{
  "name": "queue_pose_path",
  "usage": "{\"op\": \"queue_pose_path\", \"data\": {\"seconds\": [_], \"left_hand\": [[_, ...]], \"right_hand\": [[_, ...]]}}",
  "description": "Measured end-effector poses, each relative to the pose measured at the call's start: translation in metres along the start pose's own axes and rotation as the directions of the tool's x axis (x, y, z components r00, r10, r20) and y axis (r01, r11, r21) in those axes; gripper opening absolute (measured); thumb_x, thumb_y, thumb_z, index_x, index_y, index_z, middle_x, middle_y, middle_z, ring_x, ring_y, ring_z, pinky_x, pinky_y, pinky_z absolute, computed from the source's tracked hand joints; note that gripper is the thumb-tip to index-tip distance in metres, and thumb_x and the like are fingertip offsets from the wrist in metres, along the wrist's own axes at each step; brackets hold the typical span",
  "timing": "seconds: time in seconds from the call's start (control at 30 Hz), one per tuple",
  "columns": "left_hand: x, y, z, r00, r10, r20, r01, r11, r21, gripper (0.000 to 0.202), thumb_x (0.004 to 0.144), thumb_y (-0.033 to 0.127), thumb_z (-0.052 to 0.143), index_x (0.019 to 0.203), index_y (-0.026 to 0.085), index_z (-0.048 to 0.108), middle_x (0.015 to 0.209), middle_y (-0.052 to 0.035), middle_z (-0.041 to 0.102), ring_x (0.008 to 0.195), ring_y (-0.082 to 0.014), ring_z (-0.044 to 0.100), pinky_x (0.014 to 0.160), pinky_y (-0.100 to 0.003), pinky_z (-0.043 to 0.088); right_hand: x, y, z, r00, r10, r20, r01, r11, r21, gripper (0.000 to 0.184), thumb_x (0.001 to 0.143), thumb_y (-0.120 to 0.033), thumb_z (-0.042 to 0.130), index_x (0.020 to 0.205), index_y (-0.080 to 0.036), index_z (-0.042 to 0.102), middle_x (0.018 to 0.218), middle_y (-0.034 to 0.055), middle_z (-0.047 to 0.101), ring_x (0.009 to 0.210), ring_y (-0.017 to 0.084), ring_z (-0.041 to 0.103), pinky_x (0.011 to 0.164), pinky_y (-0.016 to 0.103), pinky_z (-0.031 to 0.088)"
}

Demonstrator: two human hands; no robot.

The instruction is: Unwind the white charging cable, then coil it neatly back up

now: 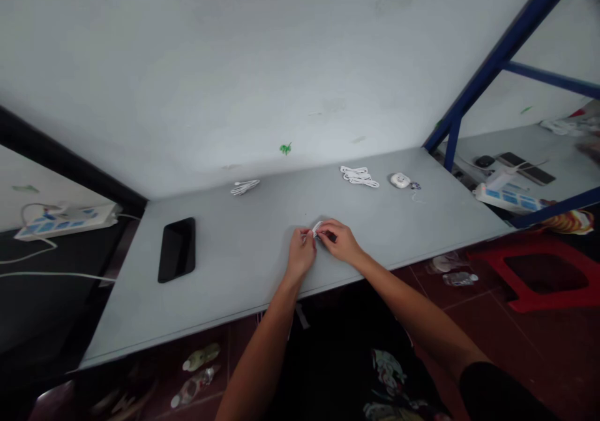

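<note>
Close to the front edge of the grey table, my left hand (302, 250) and my right hand (341, 240) meet around a small white cable (317, 227). Fingers of both hands are closed on it, and they cover most of its length. Farther back lies one folded white cable (244, 187), to the left of my hands. A bundle of white cable (359, 177) rests to the right, near the wall. Beside that bundle sits a white rounded case (400, 180) with a small charm attached.
A black phone (177, 250) lies at the table's left. Power strips (68, 222) stand beyond both ends of the grey table (234, 252). Blue metal framing (487, 65) rises at the right. Below are a red stool (553, 268) and several plastic bottles (201, 356).
</note>
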State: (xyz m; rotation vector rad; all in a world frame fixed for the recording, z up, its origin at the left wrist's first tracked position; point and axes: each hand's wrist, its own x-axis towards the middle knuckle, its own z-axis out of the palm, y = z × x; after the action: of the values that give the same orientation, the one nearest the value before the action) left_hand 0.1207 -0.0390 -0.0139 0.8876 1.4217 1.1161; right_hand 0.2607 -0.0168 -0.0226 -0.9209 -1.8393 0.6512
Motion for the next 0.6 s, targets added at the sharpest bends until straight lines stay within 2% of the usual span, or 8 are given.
{"op": "queue_pose_path", "data": {"seconds": [0.1,0.2,0.37,0.6], "left_hand": [[-0.001,0.004,0.001,1.000,-0.020,0.004,0.020,1.000,-0.013,0.008,0.090,0.026,0.055,0.087,0.019,0.051,0.055,0.0072,0.050,0.041,-0.0081,0.043,0.043,-0.020,0.031],[-0.002,0.008,0.000,0.998,-0.065,0.002,0.065,0.997,-0.036,0.009,0.089,0.025,0.055,0.085,0.018,0.053,0.057,0.0066,0.050,0.042,-0.0070,0.044,0.043,-0.019,0.030],[0.000,0.018,-0.006,0.978,-0.196,0.065,0.204,0.965,-0.163,0.011,0.088,0.027,0.059,0.089,0.017,0.053,0.058,0.0068,0.050,0.040,-0.0051,0.042,0.038,-0.017,0.021],[0.002,0.025,-0.015,0.957,-0.245,0.157,0.281,0.921,-0.271,0.013,0.086,0.025,0.060,0.081,0.016,0.051,0.059,0.0057,0.049,0.041,-0.0032,0.041,0.036,-0.016,0.020]], "right_hand": [[0.002,0.001,0.000,0.997,0.080,0.014,-0.080,0.996,0.034,0.010,0.090,-0.016,0.058,0.087,-0.020,0.067,0.088,0.0051,0.066,0.075,0.015,0.063,0.067,0.029,0.054],[0.004,0.001,-0.001,0.994,0.099,0.049,-0.101,0.994,0.031,0.011,0.091,-0.016,0.056,0.086,-0.019,0.066,0.086,0.0046,0.065,0.074,0.015,0.061,0.068,0.028,0.052],[0.006,0.001,-0.005,0.993,0.031,0.117,-0.031,1.000,-0.001,0.013,0.093,-0.016,0.051,0.091,-0.020,0.063,0.089,0.0054,0.063,0.080,0.016,0.059,0.074,0.030,0.051],[0.005,0.000,-0.001,0.990,-0.088,0.113,0.095,0.994,-0.057,0.015,0.095,-0.016,0.048,0.099,-0.021,0.061,0.098,0.0082,0.062,0.090,0.020,0.061,0.082,0.037,0.053]]}}
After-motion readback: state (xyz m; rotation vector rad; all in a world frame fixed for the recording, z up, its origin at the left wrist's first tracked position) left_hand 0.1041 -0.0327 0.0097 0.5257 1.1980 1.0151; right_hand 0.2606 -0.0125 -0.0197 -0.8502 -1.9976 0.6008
